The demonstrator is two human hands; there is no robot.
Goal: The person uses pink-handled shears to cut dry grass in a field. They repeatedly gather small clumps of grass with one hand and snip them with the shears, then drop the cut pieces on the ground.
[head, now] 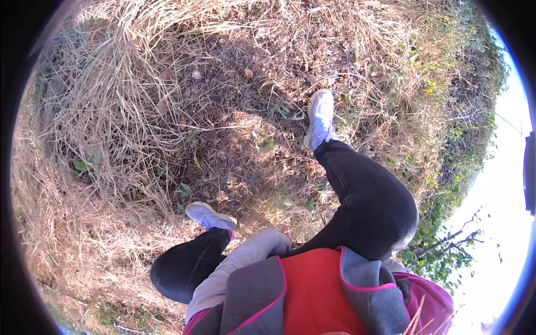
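Observation:
My left hand point(281, 242), at the end of a pale sleeve point(247, 255), is low between my legs, close to the dark trousers. It appears covered by pale fabric; its fingers and anything in them cannot be made out. My right hand is out of view; its magenta sleeve point(431, 297) shows at the lower right, with a few dry stalks point(414, 314) beside it. Before me lies ground with dry grass and leaf litter point(234, 167). One pale shoe point(321, 115) is planted ahead on the right, and the other shoe point(211, 217) is at lower left.
Long dry grass point(113, 113) lies in a thick layer on the left and at the top. Green shrubs point(456, 159) line the right side, with a leafy branch point(452, 245) near my right knee. A small green leaf point(266, 145) lies between my feet.

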